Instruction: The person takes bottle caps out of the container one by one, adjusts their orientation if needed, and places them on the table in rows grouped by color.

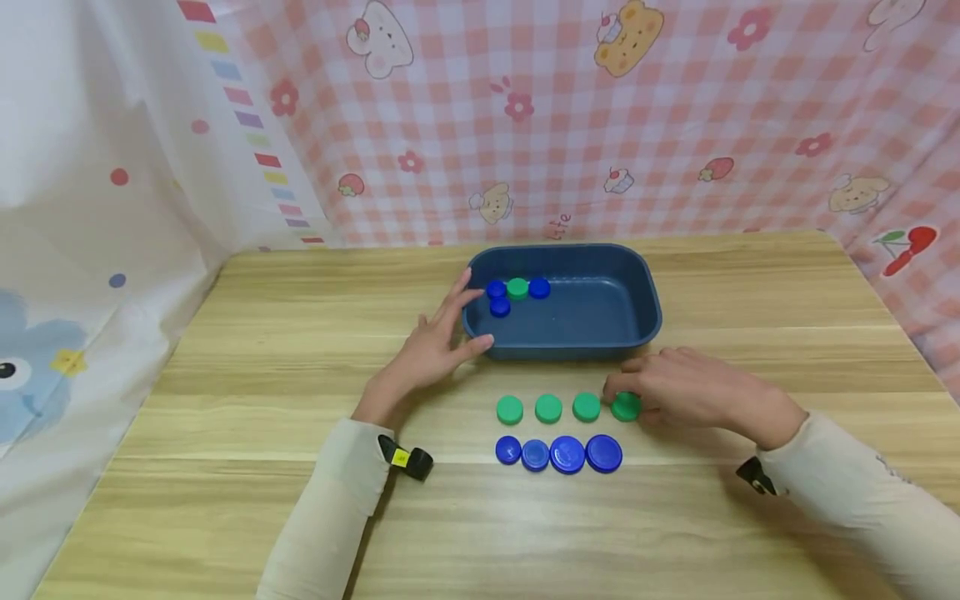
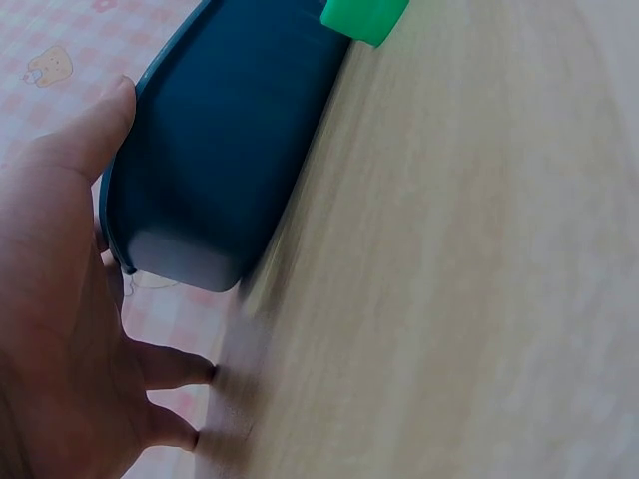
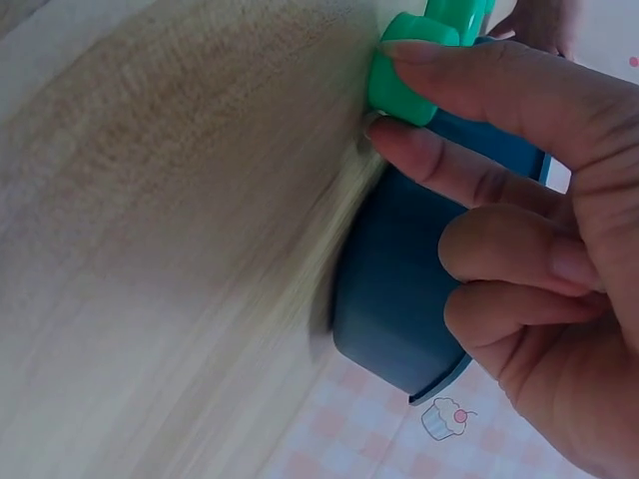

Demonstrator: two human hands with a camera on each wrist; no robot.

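My left hand (image 1: 431, 346) spreads its fingers around the left end of a dark blue tray (image 1: 562, 353). Its thumb touches the near rim in the left wrist view. At the right end of a row of green bottle caps, my right hand (image 1: 686, 387) has thumb and index finger at the last green cap (image 1: 626, 407), pinching its edge. In the right wrist view the thumb lies on that cap (image 3: 399, 88), with the other fingers curled. Inside the tray are three blue caps (image 1: 539, 288) and one green cap (image 1: 517, 289), gathered at the left.
Several blue caps (image 1: 567, 455) form a row nearer the front, below the green caps (image 1: 548, 408). All lie on a wood-grain table (image 1: 247, 375). A pink checked cloth (image 1: 465, 125) hangs behind, and a white printed cloth (image 1: 67, 208) hangs at the left.
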